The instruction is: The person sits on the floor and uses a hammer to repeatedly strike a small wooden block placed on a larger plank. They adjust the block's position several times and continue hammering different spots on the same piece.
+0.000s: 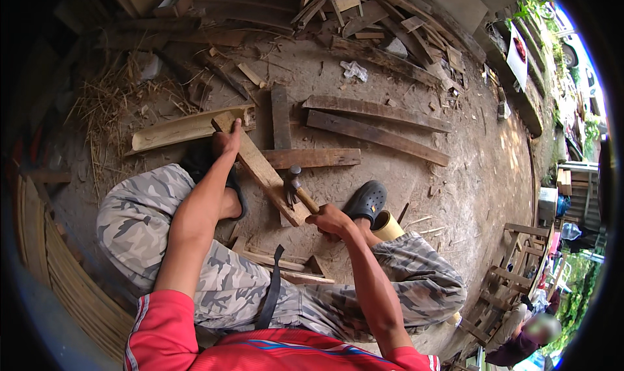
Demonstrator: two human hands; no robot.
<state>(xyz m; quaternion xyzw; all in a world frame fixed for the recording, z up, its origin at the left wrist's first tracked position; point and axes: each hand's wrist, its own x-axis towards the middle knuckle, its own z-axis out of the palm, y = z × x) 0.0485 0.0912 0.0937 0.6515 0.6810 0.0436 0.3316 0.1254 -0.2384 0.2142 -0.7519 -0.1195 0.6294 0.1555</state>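
My left hand [226,142] is closed around the far end of a light wooden plank [263,169], which slants from upper left toward my right foot. In my right hand [332,219] is a claw hammer [306,200], gripped by its wooden handle. The hammer's metal head is over the near part of the plank, its claw close to the wood; whether they touch I cannot tell. Beneath the plank's far end lies a pale, trough-shaped board [175,132]. A darker board [315,158] passes near the plank's right side. Any nail in the plank is too small to make out.
Dark boards [377,134] lie on the dirt floor ahead, with another short board [281,114] beside them. Scrap wood [396,30] is heaped at the back. A yellowish cylinder [387,226] is by my right clog [368,201]. Another person [530,335] is at far right.
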